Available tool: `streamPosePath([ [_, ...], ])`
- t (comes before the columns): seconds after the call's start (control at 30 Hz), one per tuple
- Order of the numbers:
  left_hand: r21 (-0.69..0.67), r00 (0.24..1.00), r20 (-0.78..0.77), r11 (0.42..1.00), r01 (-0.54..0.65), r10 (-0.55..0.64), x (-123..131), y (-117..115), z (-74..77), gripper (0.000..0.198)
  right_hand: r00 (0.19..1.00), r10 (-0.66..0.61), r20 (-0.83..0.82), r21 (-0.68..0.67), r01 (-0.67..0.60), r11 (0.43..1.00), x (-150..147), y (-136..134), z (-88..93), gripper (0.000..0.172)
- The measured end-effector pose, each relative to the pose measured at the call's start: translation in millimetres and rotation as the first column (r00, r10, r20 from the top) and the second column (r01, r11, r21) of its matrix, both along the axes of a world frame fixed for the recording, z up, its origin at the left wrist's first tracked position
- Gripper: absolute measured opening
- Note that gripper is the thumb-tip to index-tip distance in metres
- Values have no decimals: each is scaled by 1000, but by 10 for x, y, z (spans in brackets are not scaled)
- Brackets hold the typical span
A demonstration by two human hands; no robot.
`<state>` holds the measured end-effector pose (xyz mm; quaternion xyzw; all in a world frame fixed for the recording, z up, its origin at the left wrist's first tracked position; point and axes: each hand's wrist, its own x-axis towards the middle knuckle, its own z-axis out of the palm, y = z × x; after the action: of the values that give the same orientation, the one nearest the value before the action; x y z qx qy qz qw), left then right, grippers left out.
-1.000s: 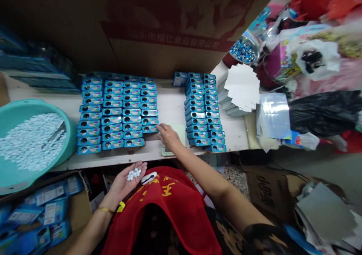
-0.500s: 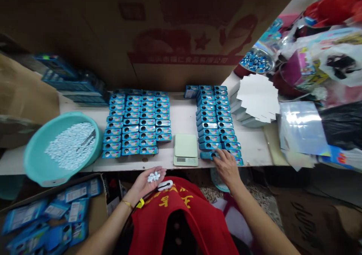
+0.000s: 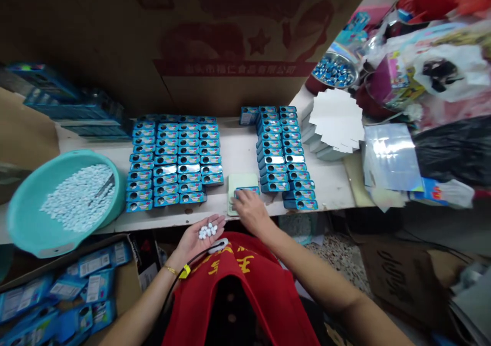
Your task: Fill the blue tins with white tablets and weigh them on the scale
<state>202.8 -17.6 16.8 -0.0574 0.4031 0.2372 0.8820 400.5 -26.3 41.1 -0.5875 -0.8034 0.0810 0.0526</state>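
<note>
Your left hand (image 3: 199, 236) sits palm-up, low, just in front of the surface (image 3: 238, 146) edge. Its grip is apart and only cupped, w/ a small heap of white tablets (image 3: 208, 230) loose in the palm. Nothing closes over them.

Your right hand (image 3: 251, 212) is on the blue tin (image 3: 247, 189), which lies on the pale green scale (image 3: 241, 180) near the front edge, btwn the two blocks of tins. Fingertips cover the tin's near side. Can't tell if that grip is clamped on it or just resting on top.

Risks, as I judge them:
- Open palm plus any wrist tilt means the tablets roll off. The hand hangs past the edge, so they'd drop to your lap or the floor, not the surface.
- Hand weight on the tin prob. skews any reading on the scale.
- The tin sits toward the scale's near end. A push fwd or sideways could slide it off.
- The left block of tins (image 3: 172, 162) and right block (image 3: 282, 152) stand close to the scale on both sides. A sweep w/ the right forearm could knock the rows out of line.
- The teal basin (image 3: 23, 233) overhangs the front edge at far left. A left elbow swing could bump it and spill its tablets.
</note>
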Motion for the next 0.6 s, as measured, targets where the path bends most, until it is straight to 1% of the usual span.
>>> streamPosePath([
  [0.1,2,1000,26,1000,-16,16,11,-14,-15,21,971,176,-162,-61,-188,980,-320,-164,68,25],
  [0.17,-4,1000,19,1000,-14,14,10,-30,-15,22,947,239,-215,-112,-267,957,-481,-226,72,24],
  [0.27,-38,999,-28,999,21,-22,0,-67,-4,22,931,254,-261,-167,-303,938,-574,-244,8,19],
  [0.4,-91,988,-150,996,21,-34,-21,-119,6,18,932,161,-326,-241,-247,939,-566,-229,-87,16],
  [0.47,-103,985,-170,995,12,-29,-32,-130,3,18,927,181,-328,-221,-261,940,-570,-235,-94,17],
  [0.53,-99,987,-159,995,5,-21,-36,-129,-1,18,921,229,-314,-180,-295,938,-582,-249,-77,17],
  [0.6,-84,990,-141,996,4,-16,-31,-121,-3,18,921,253,-295,-167,-311,936,-589,-263,-55,16],
])
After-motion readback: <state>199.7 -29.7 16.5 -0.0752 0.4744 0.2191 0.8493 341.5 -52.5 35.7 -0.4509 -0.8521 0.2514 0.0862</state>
